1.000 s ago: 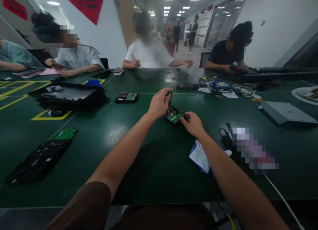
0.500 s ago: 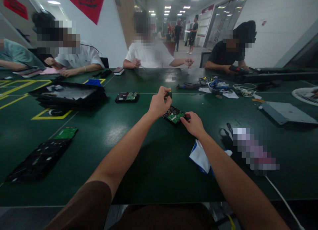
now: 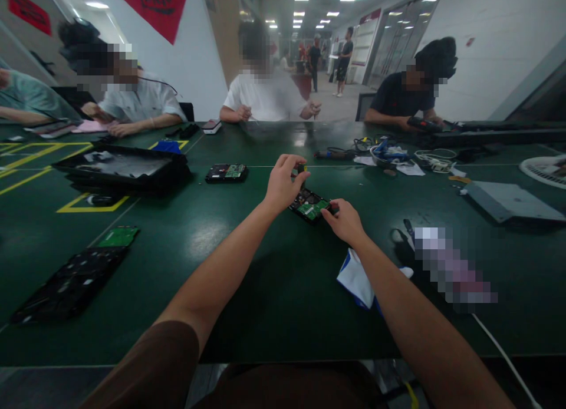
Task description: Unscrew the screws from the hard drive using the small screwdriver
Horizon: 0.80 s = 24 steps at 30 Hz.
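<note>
Ahead of me a hard drive (image 3: 312, 210) with a green circuit board lies tilted away from the table's edge. My left hand (image 3: 283, 182) is closed on the short dark and yellow handle of a screwdriver (image 3: 303, 168), held upright over the drive's far left part; its tip is hidden. Fingers of my right hand (image 3: 345, 220) pinch the drive's right edge. Beneath my right forearm rests a white and blue cloth (image 3: 356, 278).
Another hard drive (image 3: 226, 172) lies beyond my left hand. At left are black drives with a green board (image 3: 117, 237) and a stack of black trays (image 3: 124, 167). Cables (image 3: 389, 152) and a grey metal box (image 3: 515, 201) are at right. Several people sit opposite.
My left fingers have shifted slightly around the screwdriver handle, the thumb extending further right. My right hand and the drive stay in place. A person opposite has drawn one hand inward.
</note>
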Tool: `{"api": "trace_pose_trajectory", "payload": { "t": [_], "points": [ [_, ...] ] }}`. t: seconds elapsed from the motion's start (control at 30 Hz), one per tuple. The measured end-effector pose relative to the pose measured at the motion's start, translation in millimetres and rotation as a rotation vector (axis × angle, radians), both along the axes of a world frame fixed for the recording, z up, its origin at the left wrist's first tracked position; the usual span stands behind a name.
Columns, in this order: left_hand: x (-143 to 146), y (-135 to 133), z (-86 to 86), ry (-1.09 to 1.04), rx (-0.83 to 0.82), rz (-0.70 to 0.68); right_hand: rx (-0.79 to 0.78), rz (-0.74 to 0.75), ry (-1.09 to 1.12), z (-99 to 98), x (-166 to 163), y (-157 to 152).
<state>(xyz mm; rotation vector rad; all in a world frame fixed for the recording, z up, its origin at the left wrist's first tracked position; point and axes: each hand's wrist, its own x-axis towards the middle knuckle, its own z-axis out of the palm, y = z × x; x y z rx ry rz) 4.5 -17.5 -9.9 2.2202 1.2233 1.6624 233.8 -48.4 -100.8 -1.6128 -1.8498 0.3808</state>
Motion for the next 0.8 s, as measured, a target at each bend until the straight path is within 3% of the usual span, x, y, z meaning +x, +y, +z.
{"api": "trace_pose_trajectory", "payload": {
  "t": [0.57, 0.8],
  "points": [
    [2.8, 1.5, -7.8, -0.055, -0.124, -0.044, 0.0, 0.007, -0.017, 1.2, 0.0, -1.3],
    [-0.3, -1.7, 0.9, 0.077, 0.022, 0.017, 0.007, -0.002, -0.001, -0.7, -0.6, -0.1]
  ]
}}
